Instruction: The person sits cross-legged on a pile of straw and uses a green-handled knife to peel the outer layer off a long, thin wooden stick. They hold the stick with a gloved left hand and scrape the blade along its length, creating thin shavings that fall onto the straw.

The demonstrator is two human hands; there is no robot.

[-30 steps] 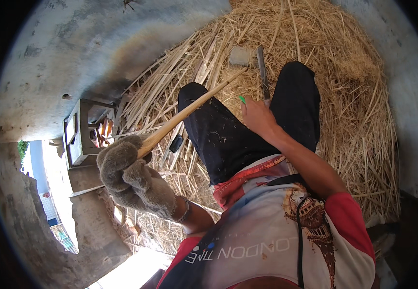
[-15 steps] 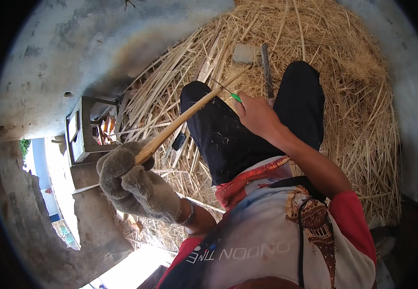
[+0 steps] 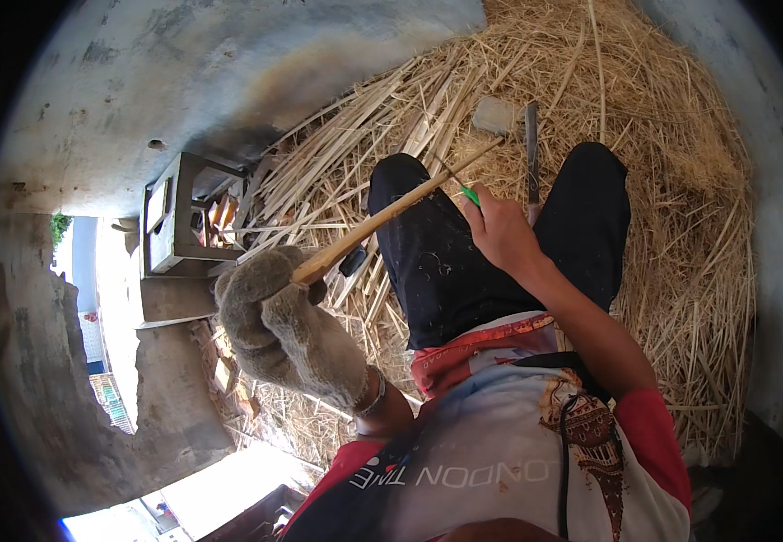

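Note:
My left hand (image 3: 294, 330), in a thick grey-brown knit glove, is closed around the thicker end of a pale, tapering wooden stick (image 3: 390, 213). The stick slants up to the right across my left knee, its thin tip beyond the knee. My bare right hand (image 3: 505, 231) is wrapped around a small knife with a green handle (image 3: 471, 195). Its thin dark blade crosses the stick near the tip; whether the edge bites into the wood I cannot tell. Much of the handle is hidden in my fingers.
Straw and shavings (image 3: 680, 235) cover the floor around my legs. Beyond my knees lie a long flat blade (image 3: 532, 144) and a greyish block (image 3: 496, 116). Split strips (image 3: 346, 163) are heaped at the left, near a box-like frame (image 3: 175, 221). A concrete wall (image 3: 229, 63) curves behind.
The whole view has shifted, so hands, legs and floor appear farther right and a little lower. The stick and knife keep nearly the same position against each other; both grips are unchanged.

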